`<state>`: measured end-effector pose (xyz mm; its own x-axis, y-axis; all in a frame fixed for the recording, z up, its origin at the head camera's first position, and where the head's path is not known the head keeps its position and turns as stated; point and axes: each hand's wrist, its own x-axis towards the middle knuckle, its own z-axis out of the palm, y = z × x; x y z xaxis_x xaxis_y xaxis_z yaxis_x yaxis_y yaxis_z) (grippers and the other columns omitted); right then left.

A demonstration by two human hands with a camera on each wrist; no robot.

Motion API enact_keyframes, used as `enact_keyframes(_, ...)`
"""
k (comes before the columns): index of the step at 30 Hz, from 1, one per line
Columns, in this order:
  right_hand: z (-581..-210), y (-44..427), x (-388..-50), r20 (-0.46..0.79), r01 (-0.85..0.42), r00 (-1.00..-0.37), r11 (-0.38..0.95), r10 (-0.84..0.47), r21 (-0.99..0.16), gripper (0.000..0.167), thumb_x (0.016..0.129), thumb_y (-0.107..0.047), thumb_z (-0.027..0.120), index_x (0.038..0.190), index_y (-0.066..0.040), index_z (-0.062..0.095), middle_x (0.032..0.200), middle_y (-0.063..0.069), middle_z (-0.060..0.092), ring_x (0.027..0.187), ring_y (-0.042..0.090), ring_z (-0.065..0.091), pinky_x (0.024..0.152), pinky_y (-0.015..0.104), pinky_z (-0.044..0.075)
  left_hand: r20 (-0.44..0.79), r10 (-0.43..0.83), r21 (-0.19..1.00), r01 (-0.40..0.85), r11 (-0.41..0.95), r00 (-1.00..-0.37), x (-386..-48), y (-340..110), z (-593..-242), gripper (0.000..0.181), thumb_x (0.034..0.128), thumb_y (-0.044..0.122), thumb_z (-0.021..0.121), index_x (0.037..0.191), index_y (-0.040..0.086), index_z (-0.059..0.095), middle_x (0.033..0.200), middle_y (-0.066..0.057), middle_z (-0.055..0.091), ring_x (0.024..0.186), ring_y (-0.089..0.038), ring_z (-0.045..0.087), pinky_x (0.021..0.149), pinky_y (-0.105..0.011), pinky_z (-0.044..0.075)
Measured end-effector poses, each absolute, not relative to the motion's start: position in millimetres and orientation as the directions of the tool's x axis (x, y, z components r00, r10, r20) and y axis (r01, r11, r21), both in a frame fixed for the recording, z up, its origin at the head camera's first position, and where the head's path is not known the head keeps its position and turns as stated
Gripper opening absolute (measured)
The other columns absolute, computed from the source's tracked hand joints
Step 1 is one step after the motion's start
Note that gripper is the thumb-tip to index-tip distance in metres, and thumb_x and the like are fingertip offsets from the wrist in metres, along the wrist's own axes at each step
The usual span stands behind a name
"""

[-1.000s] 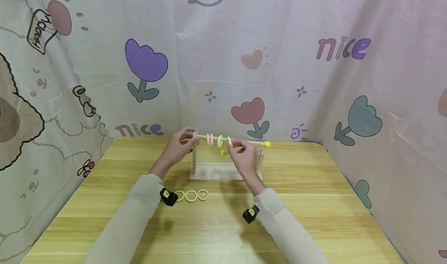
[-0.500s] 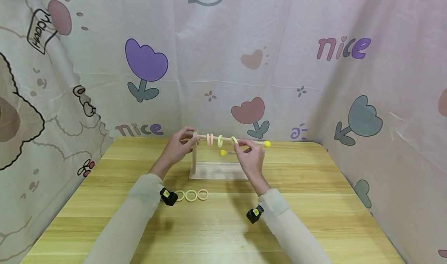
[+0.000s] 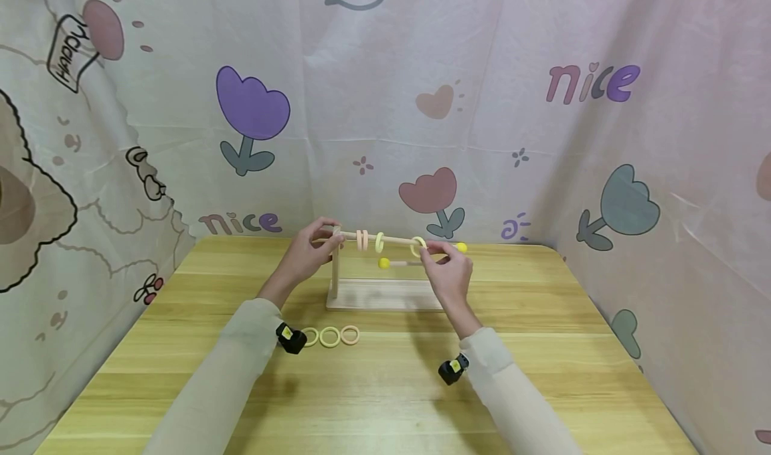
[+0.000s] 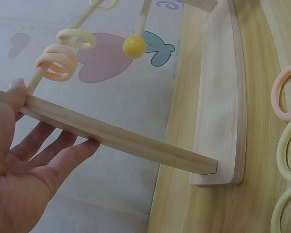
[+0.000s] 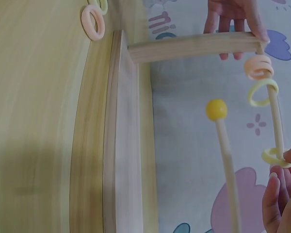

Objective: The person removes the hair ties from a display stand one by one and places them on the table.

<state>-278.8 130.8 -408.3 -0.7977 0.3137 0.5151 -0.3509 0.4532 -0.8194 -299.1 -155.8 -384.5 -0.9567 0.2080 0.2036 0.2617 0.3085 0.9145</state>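
Note:
My left hand (image 3: 307, 251) grips the top of the left upright (image 4: 121, 133) of a wooden stand (image 3: 385, 296), thumb near the rod and fingers behind the post. A slim wooden rod (image 3: 397, 240) runs right from there to a yellow ball (image 3: 461, 247). Two peach rings (image 3: 362, 241) hang side by side on it, and a pale yellow ring (image 3: 379, 243) hangs just right of them. Farther along, my right hand (image 3: 448, 273) pinches another pale yellow ring (image 5: 268, 159), which appears to be around the rod. The right upright is mostly hidden behind this hand.
Below the rod, a shorter peg with a yellow ball end (image 3: 383, 263) points left. On the table, in front of the stand, lie a peach ring (image 3: 357, 336) and two yellow rings, the leftmost partly hidden by the left wrist camera (image 3: 292, 338). A patterned cloth (image 3: 361, 107) hangs behind.
The right hand has moved right along the rod, carrying the pinched yellow ring with it, and the ring has turned to face the camera more. The left hand and hanging rings stay put.

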Motion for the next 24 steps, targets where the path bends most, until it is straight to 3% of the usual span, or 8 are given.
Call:
enact_keyframes(7,-409.1,141.5,-278.7,0.492,-0.331,-0.801,0.432,0.34,-0.839,0.013,0.084,-0.013,0.082,0.095,-0.005,0.081,0.089,0.014,0.079,0.058,0.007,0.056,0.055,0.011,0.043,0.209,0.209,0.909,0.268,0.318,-0.955,-300.1,-156.2,-384.9,0.039,0.1053,0.036,0.06,0.137,0.013,0.054,0.137,-0.025,0.061,0.125,-0.048,0.063,0.098,-0.054,0.057)
enact_keyframes(14,-410.0,149.5,-279.9,0.483,-0.324,-0.797,0.418,0.363,-0.849,0.011,0.084,-0.01,0.081,0.094,-0.006,0.081,0.087,0.016,0.079,0.055,0.0,0.056,0.052,0.009,0.045,0.206,0.206,0.908,0.266,0.324,-0.957,-300.2,-155.6,-384.5,0.039,0.105,0.036,0.06,0.136,0.014,0.055,0.135,-0.024,0.063,0.122,-0.045,0.066,0.097,-0.052,0.058)
enact_keyframes(24,-409.0,159.7,-278.2,0.477,-0.301,-0.787,0.431,0.391,-0.851,0.013,0.083,-0.01,0.081,0.095,-0.006,0.081,0.089,0.015,0.079,0.057,0.013,0.058,0.051,0.01,0.042,0.196,0.204,0.91,0.256,0.326,-0.959,-298.4,-155.7,-382.9,0.04,0.1047,0.037,0.061,0.138,0.014,0.054,0.135,-0.024,0.062,0.124,-0.045,0.065,0.099,-0.053,0.057)
